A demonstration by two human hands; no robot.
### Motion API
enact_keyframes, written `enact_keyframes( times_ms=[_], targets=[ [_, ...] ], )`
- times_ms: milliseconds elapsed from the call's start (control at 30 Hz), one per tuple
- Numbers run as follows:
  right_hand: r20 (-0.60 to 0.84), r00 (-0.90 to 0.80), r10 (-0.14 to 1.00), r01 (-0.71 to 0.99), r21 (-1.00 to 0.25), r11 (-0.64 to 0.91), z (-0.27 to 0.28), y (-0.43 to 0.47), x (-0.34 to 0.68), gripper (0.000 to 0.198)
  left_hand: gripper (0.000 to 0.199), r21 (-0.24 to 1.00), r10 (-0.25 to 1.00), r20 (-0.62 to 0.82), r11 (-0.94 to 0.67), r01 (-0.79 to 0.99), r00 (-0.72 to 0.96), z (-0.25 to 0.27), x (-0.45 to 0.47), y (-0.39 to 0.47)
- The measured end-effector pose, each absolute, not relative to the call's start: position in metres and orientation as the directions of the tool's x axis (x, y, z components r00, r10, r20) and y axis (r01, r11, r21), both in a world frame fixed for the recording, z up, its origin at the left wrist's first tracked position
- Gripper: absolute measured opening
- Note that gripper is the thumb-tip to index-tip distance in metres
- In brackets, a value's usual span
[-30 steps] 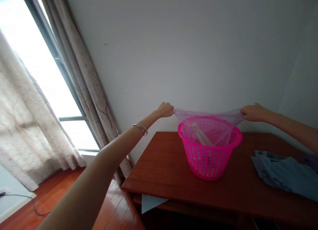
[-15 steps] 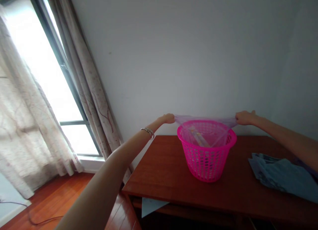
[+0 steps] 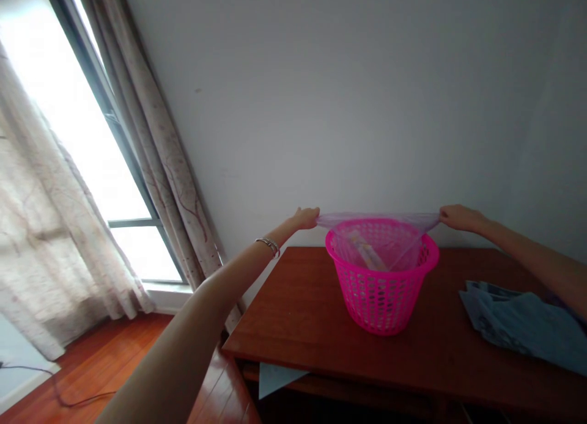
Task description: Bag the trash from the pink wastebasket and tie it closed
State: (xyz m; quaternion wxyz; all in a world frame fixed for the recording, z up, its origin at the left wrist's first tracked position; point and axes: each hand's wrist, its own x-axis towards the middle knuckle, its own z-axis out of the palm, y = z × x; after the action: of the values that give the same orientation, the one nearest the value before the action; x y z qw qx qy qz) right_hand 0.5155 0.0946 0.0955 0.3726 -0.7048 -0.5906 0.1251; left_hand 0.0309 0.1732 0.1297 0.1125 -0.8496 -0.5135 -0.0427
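Note:
A bright pink plastic basket point(image 3: 381, 300) with slotted sides stands upright on the brown wooden table point(image 3: 293, 314). Inside it and over its back rim stretches a thin, see-through purple plastic bag point(image 3: 367, 217). My left hand point(image 3: 306, 218) is closed on the bag's edge, left of the basket. On the other side, my right hand point(image 3: 460, 218) grips the opposite edge, right of the rim. Between both hands the bag's edge is pulled taut. A pale strip with yellowish marks point(image 3: 369, 253) shows within the basket; what it is I cannot tell.
Folded blue-grey cloth point(image 3: 527, 326) lies at the table's right side, below my right forearm. A pale sheet corner point(image 3: 277, 378) sticks out under the tabletop. A patterned curtain point(image 3: 174, 167) hangs by the window at left. A cable point(image 3: 64, 402) runs across the floor.
My hands have moved slightly farther apart, drawing the bag's edge wider and straighter above the basket. The basket stays in place on the table.

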Motion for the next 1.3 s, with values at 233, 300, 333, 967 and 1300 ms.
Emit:
enact_keyframes(
  times_ms=[233, 300, 333, 967, 1300],
  targets=[
    [0.111, 0.368, 0.923, 0.253, -0.967, 0.016, 0.106, 0.095, 0.486, 0.007, 0.027, -0.25, 0.833, 0.338, -0.37, 0.895, 0.439, 0.15, 0.031, 0.163],
    [0.113, 0.352, 0.929, 0.109, -0.991, 0.079, 0.111, 0.098, 0.478, 0.013, 0.03, -0.264, 0.819, 0.374, -0.355, 0.897, 0.435, 0.154, 0.032, 0.161],
    [0.116, 0.342, 0.932, 0.039, -0.993, 0.11, 0.113, 0.1, 0.474, 0.017, 0.031, -0.272, 0.813, 0.389, -0.349, 0.897, 0.434, 0.155, 0.032, 0.161],
    [0.185, 0.375, 0.908, -0.543, -0.75, 0.378, 0.151, 0.071, 0.453, 0.016, 0.021, -0.226, 0.688, 0.588, -0.365, 0.903, 0.425, 0.165, -0.013, 0.146],
    [0.444, 0.187, 0.876, 0.343, -0.865, 0.366, 0.182, 0.032, 0.528, 0.014, 0.007, 0.711, 0.737, 0.661, -0.675, 0.195, 0.142, 0.186, -0.017, 0.127]
  ],
)
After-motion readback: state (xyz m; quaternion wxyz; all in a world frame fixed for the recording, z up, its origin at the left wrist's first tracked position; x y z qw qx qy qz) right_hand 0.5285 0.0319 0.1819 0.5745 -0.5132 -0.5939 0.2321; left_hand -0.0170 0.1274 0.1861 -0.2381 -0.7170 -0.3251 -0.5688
